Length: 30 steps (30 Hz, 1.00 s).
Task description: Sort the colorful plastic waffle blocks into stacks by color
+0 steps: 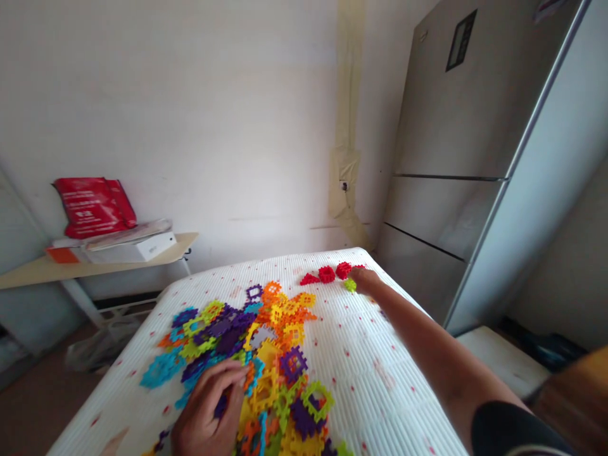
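My left hand (pixel 211 408) is over the near side of a heap of plastic interlocking pieces (pixel 268 358), its fingers curled. Its fingertips meet an orange and blue piece (pixel 253 375); whether they grip it is unclear. A purple patch shows between thumb and fingers. My right hand (pixel 365 280) reaches to the far right of the bed-like surface, its fingers bunched against a small lime-green piece (pixel 350 285). Just beyond are two red cube-like shapes, a left one (pixel 327 274) and a right one (pixel 343 270), plus a flatter red piece (pixel 310 279).
A white ribbed cover (pixel 351 373) with red dots lies under everything. On the left, a side table (pixel 57 269) bears a red bag (pixel 97 206) and a white box (pixel 137 248). A tall grey fridge (pixel 441 158) stands close on the right; a wall (pixel 213 126) rises behind.
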Each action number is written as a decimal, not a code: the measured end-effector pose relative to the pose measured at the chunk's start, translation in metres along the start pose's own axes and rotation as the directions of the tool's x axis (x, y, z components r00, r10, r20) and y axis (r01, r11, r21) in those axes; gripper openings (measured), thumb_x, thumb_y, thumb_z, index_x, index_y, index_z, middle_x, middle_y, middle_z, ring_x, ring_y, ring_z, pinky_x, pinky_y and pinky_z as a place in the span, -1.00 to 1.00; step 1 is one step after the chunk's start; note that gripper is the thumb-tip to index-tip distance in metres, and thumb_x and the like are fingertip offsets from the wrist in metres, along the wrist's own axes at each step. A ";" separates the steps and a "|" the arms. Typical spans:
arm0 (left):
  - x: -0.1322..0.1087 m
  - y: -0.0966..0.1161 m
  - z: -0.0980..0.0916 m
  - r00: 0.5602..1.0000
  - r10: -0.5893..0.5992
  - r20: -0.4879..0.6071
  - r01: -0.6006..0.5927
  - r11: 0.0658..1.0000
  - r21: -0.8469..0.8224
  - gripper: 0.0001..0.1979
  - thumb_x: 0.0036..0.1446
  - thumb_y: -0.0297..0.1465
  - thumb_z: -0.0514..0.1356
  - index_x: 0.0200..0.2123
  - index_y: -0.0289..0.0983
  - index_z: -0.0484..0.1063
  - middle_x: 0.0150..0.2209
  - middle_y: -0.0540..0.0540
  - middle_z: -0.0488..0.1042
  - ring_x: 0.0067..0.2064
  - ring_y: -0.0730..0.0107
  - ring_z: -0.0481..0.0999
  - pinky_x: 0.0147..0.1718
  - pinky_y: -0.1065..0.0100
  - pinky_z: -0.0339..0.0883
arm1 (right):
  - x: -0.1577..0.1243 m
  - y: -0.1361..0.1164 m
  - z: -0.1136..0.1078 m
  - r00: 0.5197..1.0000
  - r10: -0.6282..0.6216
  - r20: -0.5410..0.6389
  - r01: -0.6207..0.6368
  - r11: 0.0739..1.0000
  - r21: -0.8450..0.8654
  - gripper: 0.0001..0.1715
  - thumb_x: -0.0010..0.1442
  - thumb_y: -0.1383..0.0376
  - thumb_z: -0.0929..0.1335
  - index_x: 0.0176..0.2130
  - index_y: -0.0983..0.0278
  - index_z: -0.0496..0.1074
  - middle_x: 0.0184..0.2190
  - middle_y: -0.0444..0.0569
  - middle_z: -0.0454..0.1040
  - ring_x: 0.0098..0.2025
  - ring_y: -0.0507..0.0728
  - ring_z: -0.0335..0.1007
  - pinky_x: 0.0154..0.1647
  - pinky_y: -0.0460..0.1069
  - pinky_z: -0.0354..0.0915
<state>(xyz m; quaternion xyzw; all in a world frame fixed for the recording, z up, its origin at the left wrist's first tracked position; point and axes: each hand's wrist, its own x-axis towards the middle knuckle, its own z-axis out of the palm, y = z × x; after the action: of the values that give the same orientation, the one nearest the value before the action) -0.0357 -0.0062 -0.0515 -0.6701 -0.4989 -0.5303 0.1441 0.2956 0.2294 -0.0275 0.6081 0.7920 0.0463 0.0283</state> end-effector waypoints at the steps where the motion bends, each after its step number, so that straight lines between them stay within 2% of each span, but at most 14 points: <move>1: 0.000 0.000 0.000 1.000 0.006 0.002 -0.006 1.000 0.006 -0.89 0.08 -0.40 0.14 -0.41 -0.16 0.48 -0.36 0.00 0.54 -0.35 0.44 0.55 -0.30 0.50 0.39 | 0.004 0.000 0.002 1.000 0.004 0.014 -0.004 1.000 -0.009 -0.52 0.06 0.47 0.34 0.00 0.21 0.42 -0.01 0.09 0.44 0.01 0.27 0.36 -0.15 0.02 0.31; 6: -0.003 -0.004 0.000 1.000 0.011 0.011 -0.012 1.000 0.021 -0.90 0.09 -0.41 0.13 -0.39 -0.16 0.46 -0.34 0.01 0.52 -0.33 0.48 0.54 -0.24 0.54 0.36 | 0.019 0.001 0.010 0.998 0.012 0.065 -0.011 1.000 -0.027 -0.58 0.11 0.44 0.35 -0.01 0.21 0.42 -0.02 0.07 0.43 0.01 0.25 0.36 -0.11 0.05 0.32; 9: -0.004 -0.005 0.000 1.000 0.004 0.013 -0.004 1.000 0.024 -0.90 0.10 -0.41 0.13 -0.38 -0.16 0.46 -0.33 0.01 0.52 -0.32 0.49 0.54 -0.22 0.54 0.35 | 0.024 0.003 0.013 0.996 0.019 0.088 -0.016 0.999 -0.036 -0.66 0.21 0.29 0.34 0.00 0.28 0.37 -0.03 0.05 0.40 -0.03 0.18 0.36 -0.08 0.12 0.34; 12: -0.005 -0.005 0.001 1.000 -0.005 0.022 0.005 1.000 0.022 -0.90 0.10 -0.40 0.14 -0.36 -0.15 0.46 -0.32 0.01 0.52 -0.31 0.47 0.54 -0.22 0.52 0.35 | 0.025 0.003 0.015 0.994 0.036 0.105 -0.032 0.998 -0.046 -0.62 0.26 0.18 0.31 0.02 0.30 0.33 -0.01 0.03 0.37 -0.07 0.14 0.37 -0.08 0.14 0.36; 17: -0.004 -0.002 0.001 1.000 -0.015 0.023 0.015 1.000 0.010 -0.90 0.10 -0.43 0.14 -0.39 -0.17 0.46 -0.34 0.00 0.51 -0.32 0.49 0.53 -0.27 0.54 0.36 | 0.020 -0.001 0.018 0.995 0.041 0.096 -0.036 0.998 -0.052 -0.63 0.26 0.17 0.31 0.01 0.31 0.34 -0.03 0.01 0.38 -0.08 0.14 0.37 -0.09 0.13 0.36; 19: -0.004 -0.001 0.001 0.999 -0.023 0.027 0.023 1.000 0.005 -0.90 0.09 -0.45 0.15 -0.40 -0.18 0.46 -0.34 -0.01 0.51 -0.31 0.48 0.53 -0.26 0.53 0.36 | 0.019 -0.001 0.019 0.996 0.031 0.087 -0.026 0.998 -0.050 -0.67 0.26 0.21 0.31 -0.02 0.32 0.37 -0.05 0.03 0.41 -0.08 0.15 0.38 -0.09 0.12 0.35; 22: -0.004 0.000 0.002 0.999 -0.035 0.040 0.036 0.999 -0.012 -0.89 0.08 -0.49 0.15 -0.39 -0.19 0.47 -0.33 -0.02 0.51 -0.30 0.47 0.53 -0.25 0.52 0.36 | 0.019 -0.001 0.019 0.997 0.011 0.071 -0.008 0.999 -0.043 -0.75 0.22 0.37 0.31 -0.08 0.34 0.43 -0.12 0.13 0.48 -0.07 0.20 0.42 -0.13 0.05 0.33; 26: -0.003 0.001 -0.001 0.996 -0.079 0.029 0.080 0.996 -0.042 -0.88 0.07 -0.51 0.16 -0.40 -0.20 0.48 -0.35 -0.02 0.50 -0.30 0.46 0.52 -0.26 0.50 0.37 | 0.015 -0.005 0.015 0.999 -0.032 0.020 0.032 0.999 -0.022 -0.61 0.14 0.50 0.29 -0.03 0.32 0.43 -0.11 0.18 0.50 -0.06 0.24 0.43 -0.14 0.03 0.32; 30: 0.001 0.001 -0.014 0.969 -0.243 -0.035 0.238 0.965 -0.108 -0.91 0.07 -0.46 0.17 -0.41 -0.21 0.48 -0.32 -0.05 0.50 -0.26 0.41 0.51 -0.27 0.45 0.39 | -0.003 -0.021 0.012 0.989 -0.133 -0.067 0.135 0.990 0.027 -0.47 0.09 0.54 0.25 0.06 0.32 0.37 0.04 0.18 0.41 0.03 0.21 0.38 -0.05 0.02 0.30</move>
<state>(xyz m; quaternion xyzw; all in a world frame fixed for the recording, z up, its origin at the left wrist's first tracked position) -0.0428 -0.0164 -0.0442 -0.5981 -0.5451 -0.5848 0.0559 0.2774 0.2211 -0.0415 0.5518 0.8323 0.0514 -0.0040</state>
